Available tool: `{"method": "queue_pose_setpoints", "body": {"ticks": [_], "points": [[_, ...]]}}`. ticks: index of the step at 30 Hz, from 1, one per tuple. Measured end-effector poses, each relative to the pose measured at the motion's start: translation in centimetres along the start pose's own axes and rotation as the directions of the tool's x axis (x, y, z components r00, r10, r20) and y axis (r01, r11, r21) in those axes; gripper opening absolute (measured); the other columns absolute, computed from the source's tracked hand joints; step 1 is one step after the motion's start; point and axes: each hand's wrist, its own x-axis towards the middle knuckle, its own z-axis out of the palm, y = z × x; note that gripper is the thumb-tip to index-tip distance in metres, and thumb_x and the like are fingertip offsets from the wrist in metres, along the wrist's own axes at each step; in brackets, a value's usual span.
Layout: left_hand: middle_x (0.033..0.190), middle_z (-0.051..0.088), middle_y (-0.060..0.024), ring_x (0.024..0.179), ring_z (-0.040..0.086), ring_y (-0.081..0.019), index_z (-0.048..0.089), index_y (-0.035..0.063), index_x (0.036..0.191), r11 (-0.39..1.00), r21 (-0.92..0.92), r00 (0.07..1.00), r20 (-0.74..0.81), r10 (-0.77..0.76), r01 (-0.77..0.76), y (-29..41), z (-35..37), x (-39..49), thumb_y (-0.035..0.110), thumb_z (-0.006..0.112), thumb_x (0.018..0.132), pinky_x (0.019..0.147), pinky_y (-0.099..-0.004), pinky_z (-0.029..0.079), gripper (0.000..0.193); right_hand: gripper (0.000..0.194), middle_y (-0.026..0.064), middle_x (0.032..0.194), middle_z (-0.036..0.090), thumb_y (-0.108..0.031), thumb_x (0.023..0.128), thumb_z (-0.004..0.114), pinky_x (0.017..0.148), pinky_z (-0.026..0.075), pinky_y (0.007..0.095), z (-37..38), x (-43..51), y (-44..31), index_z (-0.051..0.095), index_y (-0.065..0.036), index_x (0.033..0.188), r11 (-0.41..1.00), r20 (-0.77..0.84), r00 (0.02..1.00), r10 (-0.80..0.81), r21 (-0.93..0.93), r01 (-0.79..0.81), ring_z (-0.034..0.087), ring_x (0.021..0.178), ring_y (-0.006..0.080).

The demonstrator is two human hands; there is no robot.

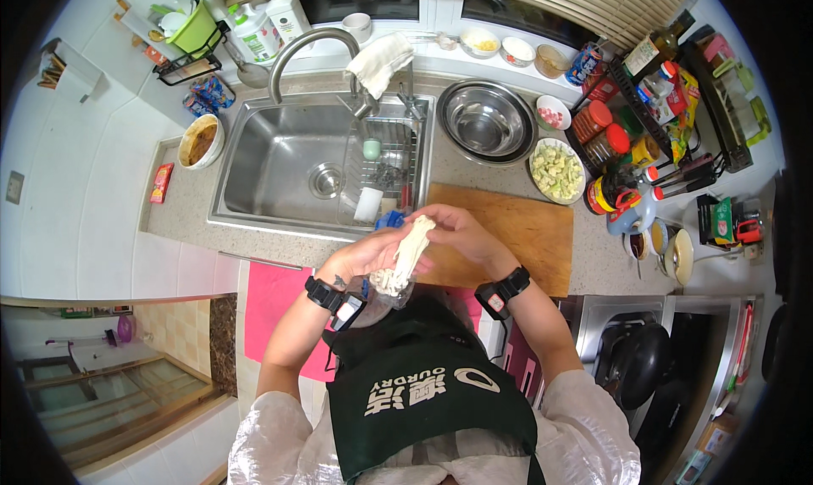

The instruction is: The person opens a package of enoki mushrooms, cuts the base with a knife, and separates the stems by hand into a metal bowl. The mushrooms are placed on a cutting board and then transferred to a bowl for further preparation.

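A bundle of pale enoki mushrooms (414, 247) is held up in front of my apron, at the front edge of the counter. My left hand (375, 250) supports it from the left and behind, with the fingers partly hidden. From the right, my right hand (467, 231) grips the upper end with thumb and fingers. Clear plastic wrapping (400, 297) hangs around the lower end. Some blue plastic (389, 219) shows just behind my left fingers. Under my right hand lies a wooden cutting board (527, 243).
A steel sink (273, 161) with a wire drain rack (387, 142) is ahead to the left. Nested steel bowls (486, 123) and a plate of chopped pale-green vegetables (557, 170) stand beyond the board. Seasoning bottles (616, 186) crowd the right, above a gas stove (625, 358).
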Motion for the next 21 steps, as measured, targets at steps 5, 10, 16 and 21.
{"method": "queue_pose_setpoints", "body": {"ticks": [5,10,16,21], "points": [[0.107,0.065,-0.0147,0.093,0.067,-0.0245,0.049,-0.0011,0.131,0.992,0.104,0.992,-0.088,0.086,-0.077,-1.2,-0.4,-2.0,0.035,0.041,0.106,0.084,-0.0352,0.055,0.045,0.045,0.0023,0.121,0.062,-0.012,0.092,0.067,0.094,0.047,0.0299,0.5,1.1,1.1,0.054,-0.004,0.134,0.999,0.043,0.999,0.032,-0.016,-0.031,0.057,0.109,0.0118],[0.1,0.065,-0.009,0.084,0.066,-0.0213,0.052,-0.0001,0.127,0.987,-0.001,0.95,-0.27,0.157,-0.163,-3.0,-0.9,-4.9,0.029,0.047,0.104,0.077,-0.0331,0.054,0.038,0.023,0.0044,0.096,0.069,-0.02,0.092,0.066,0.075,0.052,0.03,-3.8,3.6,4.9,0.068,-0.001,0.106,0.958,-0.35,0.936,-0.028,-0.278,-0.075,0.064,0.089,0.0138],[0.113,0.064,-0.0126,0.1,0.065,-0.0241,0.052,-0.002,0.127,0.973,0.005,0.85,-0.487,0.202,-0.229,-6.3,-4.9,-5.4,0.027,0.048,0.104,0.087,-0.0373,0.055,0.037,0.036,0.017,0.075,0.069,-0.033,0.089,0.066,0.067,0.053,0.0387,-7.8,11.0,9.8,0.071,0.002,0.079,0.389,-0.445,0.885,-0.136,-0.845,-0.366,0.069,0.072,0.0291],[0.123,0.062,-0.0142,0.113,0.062,-0.0253,0.05,-0.0023,0.131,0.972,-0.041,0.863,-0.468,0.187,-0.233,-9.5,-8.2,-4.1,0.028,0.045,0.105,0.095,-0.0386,0.053,0.04,0.043,0.0276,0.093,0.068,-0.036,0.075,0.076,0.079,0.055,0.0458,-6.6,17.0,10.3,0.071,0.006,0.084,0.295,-0.553,0.818,0.159,-0.764,-0.574,0.068,0.088,0.0406]]}}
